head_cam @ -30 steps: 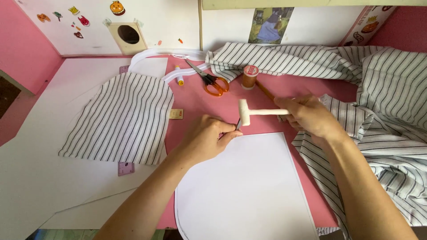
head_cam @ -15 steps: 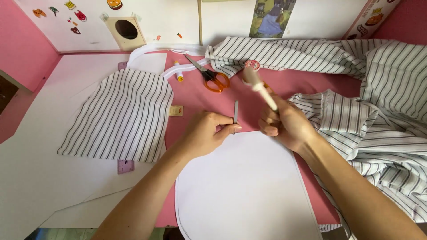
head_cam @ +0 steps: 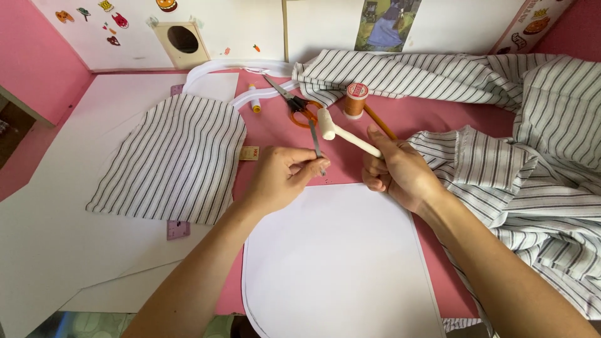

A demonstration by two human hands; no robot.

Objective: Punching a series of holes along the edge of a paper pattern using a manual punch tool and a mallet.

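Right hand (head_cam: 400, 172), fist closed on the small white mallet (head_cam: 347, 133), had swung it up over the metal punch (head_cam: 317, 145) pinched upright by the left hand (head_cam: 282, 178), so a strike looked set up.

we are reaching both bare forearms up from the lower edge toward the middle, the two converging as they go. we are curling our left hand (head_cam: 283, 175) loosely, knuckles up, and pinching thumb and fingertips together at its far right side around something thin. we are closing our right hand (head_cam: 400, 172) into a fist around a slim handle, thumb stretched forward along the top, wrist bent slightly, the two hands lying close but apart.
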